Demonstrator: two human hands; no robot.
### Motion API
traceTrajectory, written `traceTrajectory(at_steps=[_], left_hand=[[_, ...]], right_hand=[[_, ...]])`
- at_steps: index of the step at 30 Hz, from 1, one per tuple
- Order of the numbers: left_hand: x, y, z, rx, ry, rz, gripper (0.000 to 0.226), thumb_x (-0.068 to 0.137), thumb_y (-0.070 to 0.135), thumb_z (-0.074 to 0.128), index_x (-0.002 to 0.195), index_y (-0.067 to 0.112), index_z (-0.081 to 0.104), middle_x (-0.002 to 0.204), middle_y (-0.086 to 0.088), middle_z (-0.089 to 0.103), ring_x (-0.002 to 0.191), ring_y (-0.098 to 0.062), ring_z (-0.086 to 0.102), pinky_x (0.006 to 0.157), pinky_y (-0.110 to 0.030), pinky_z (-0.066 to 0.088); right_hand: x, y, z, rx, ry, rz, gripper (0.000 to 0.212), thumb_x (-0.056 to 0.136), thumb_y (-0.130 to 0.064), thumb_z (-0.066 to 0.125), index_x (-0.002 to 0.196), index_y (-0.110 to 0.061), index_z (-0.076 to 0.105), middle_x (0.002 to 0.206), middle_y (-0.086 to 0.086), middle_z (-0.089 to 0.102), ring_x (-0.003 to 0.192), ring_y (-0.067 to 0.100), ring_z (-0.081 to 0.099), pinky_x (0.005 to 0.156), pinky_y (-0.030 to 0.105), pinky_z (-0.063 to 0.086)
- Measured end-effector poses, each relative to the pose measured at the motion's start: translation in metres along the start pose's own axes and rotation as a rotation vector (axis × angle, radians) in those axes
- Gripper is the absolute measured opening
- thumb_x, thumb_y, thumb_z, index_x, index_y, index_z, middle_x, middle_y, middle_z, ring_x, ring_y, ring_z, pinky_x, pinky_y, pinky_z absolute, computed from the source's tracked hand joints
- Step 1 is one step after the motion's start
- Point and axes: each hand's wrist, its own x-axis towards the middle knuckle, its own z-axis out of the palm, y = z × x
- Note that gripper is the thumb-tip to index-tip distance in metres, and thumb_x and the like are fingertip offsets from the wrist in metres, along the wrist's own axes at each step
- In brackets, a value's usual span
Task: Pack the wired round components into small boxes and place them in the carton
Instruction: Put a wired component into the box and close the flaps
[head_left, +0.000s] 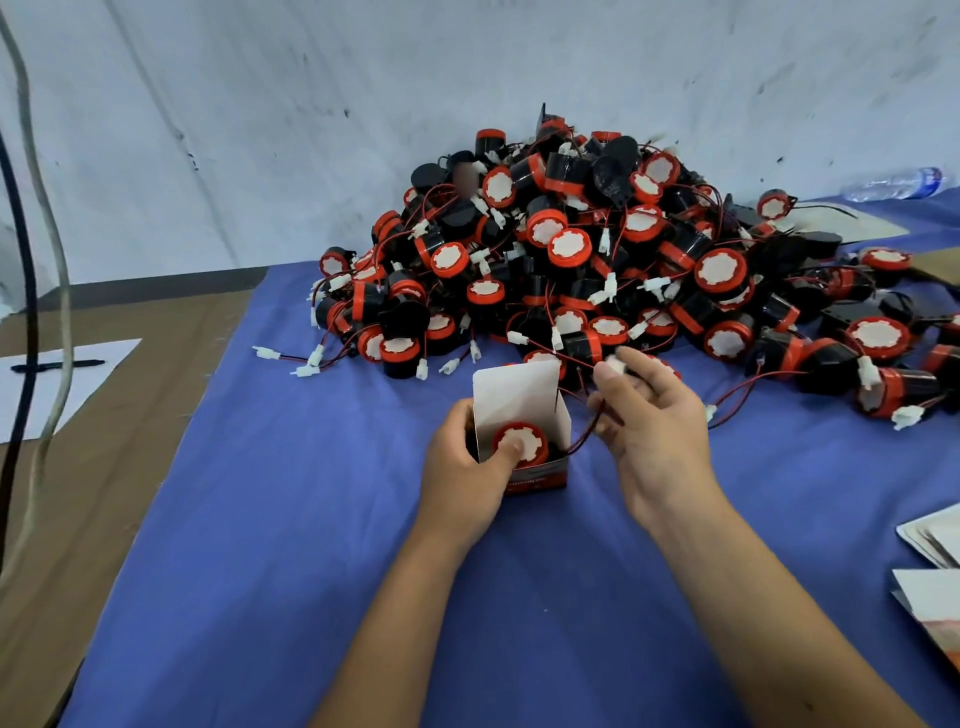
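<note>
- Left hand (470, 462) grips an open small box (524, 415), thumb pressing the round component (521, 442) inside.
- Right hand (644, 415) pinches its wire (587, 436) and white connector (617, 365).
- Component pile (597, 260) just beyond both hands on the blue worktop (291, 519).

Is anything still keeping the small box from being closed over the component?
Yes. The component sits inside the small box under the left hand's thumb, but its red wire trails out over the right wall to the right hand. The flap stands upright.
</note>
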Motion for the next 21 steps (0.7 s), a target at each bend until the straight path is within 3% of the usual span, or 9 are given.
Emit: traceTrajectory(at_steps=[4, 6, 8, 10, 13, 15, 17, 19, 21], left_hand=[[0.0, 0.0, 0.0, -0.03, -0.017, -0.01, 0.019, 0.094, 0.015, 0.075, 0.109, 0.02, 0.065, 0.102, 0.003, 0.075, 0.096, -0.015, 0.071, 0.085, -0.041, 0.061], [0.0, 0.0, -0.001, -0.063, -0.029, -0.009, 0.019, 0.094, 0.016, 0.076, 0.109, 0.021, 0.067, 0.101, 0.003, 0.076, 0.094, -0.014, 0.073, 0.082, -0.037, 0.062], [-0.001, 0.001, -0.001, -0.084, -0.042, 0.01, 0.017, 0.094, 0.017, 0.076, 0.108, 0.019, 0.067, 0.098, 0.001, 0.076, 0.09, -0.014, 0.073, 0.078, -0.035, 0.062], [-0.001, 0.001, -0.001, -0.074, -0.034, 0.02, 0.014, 0.094, 0.018, 0.076, 0.104, 0.018, 0.067, 0.095, -0.001, 0.075, 0.086, -0.017, 0.072, 0.074, -0.035, 0.061], [0.001, -0.001, 0.0, -0.039, -0.021, 0.03, 0.012, 0.094, 0.018, 0.076, 0.1, 0.016, 0.065, 0.091, -0.003, 0.073, 0.081, -0.017, 0.068, 0.071, -0.037, 0.059], [0.001, -0.001, 0.001, -0.056, -0.023, 0.002, 0.015, 0.093, 0.021, 0.077, 0.101, 0.017, 0.066, 0.092, -0.004, 0.074, 0.085, -0.021, 0.071, 0.074, -0.04, 0.062], [0.001, -0.002, 0.0, -0.06, -0.008, -0.019, 0.018, 0.091, 0.025, 0.08, 0.102, 0.022, 0.067, 0.094, 0.002, 0.075, 0.088, -0.017, 0.073, 0.072, -0.034, 0.061], [0.001, -0.003, 0.0, -0.053, 0.012, -0.039, 0.022, 0.089, 0.025, 0.082, 0.104, 0.024, 0.067, 0.098, 0.006, 0.075, 0.09, -0.01, 0.072, 0.071, -0.025, 0.058], [0.001, -0.003, 0.0, -0.062, 0.031, -0.075, 0.023, 0.087, 0.025, 0.083, 0.105, 0.023, 0.068, 0.097, 0.005, 0.076, 0.089, -0.011, 0.073, 0.072, -0.026, 0.059]], right_hand=[[-0.01, -0.005, 0.002, -0.332, -0.139, -0.367, 0.028, 0.09, -0.004, 0.076, 0.112, -0.022, 0.072, 0.082, -0.003, 0.071, 0.071, 0.013, 0.068, 0.063, 0.025, 0.057], [-0.022, -0.004, 0.009, -0.455, -0.237, -0.479, 0.038, 0.088, -0.005, 0.079, 0.118, -0.025, 0.069, 0.093, -0.006, 0.071, 0.086, 0.015, 0.072, 0.074, 0.025, 0.06], [-0.03, 0.0, 0.016, -0.603, -0.266, -0.583, 0.044, 0.086, -0.006, 0.081, 0.123, -0.023, 0.067, 0.093, -0.013, 0.067, 0.09, 0.012, 0.071, 0.076, 0.019, 0.058], [-0.033, 0.002, 0.021, -0.741, -0.233, -0.697, 0.034, 0.086, -0.007, 0.081, 0.115, -0.019, 0.069, 0.092, -0.016, 0.066, 0.088, 0.007, 0.069, 0.073, 0.02, 0.058], [-0.034, 0.006, 0.023, -0.841, -0.249, -0.871, 0.014, 0.088, 0.002, 0.076, 0.098, -0.008, 0.073, 0.102, -0.002, 0.066, 0.094, 0.01, 0.064, 0.078, 0.026, 0.055], [-0.034, 0.007, 0.024, -0.958, -0.241, -0.911, 0.01, 0.089, 0.001, 0.075, 0.096, -0.006, 0.076, 0.111, 0.003, 0.062, 0.1, 0.017, 0.059, 0.081, 0.022, 0.05], [-0.034, 0.006, 0.021, -1.062, -0.16, -0.9, 0.01, 0.088, -0.005, 0.079, 0.098, -0.008, 0.079, 0.107, 0.002, 0.059, 0.096, 0.019, 0.054, 0.076, 0.024, 0.047], [-0.034, 0.003, 0.018, -1.047, -0.102, -0.839, 0.014, 0.088, -0.004, 0.079, 0.101, -0.008, 0.078, 0.096, 0.0, 0.062, 0.084, 0.017, 0.058, 0.068, 0.031, 0.052], [-0.037, 0.002, 0.019, -1.03, -0.141, -0.83, 0.018, 0.09, -0.002, 0.076, 0.107, -0.007, 0.077, 0.094, 0.001, 0.069, 0.08, 0.017, 0.065, 0.068, 0.034, 0.056]])
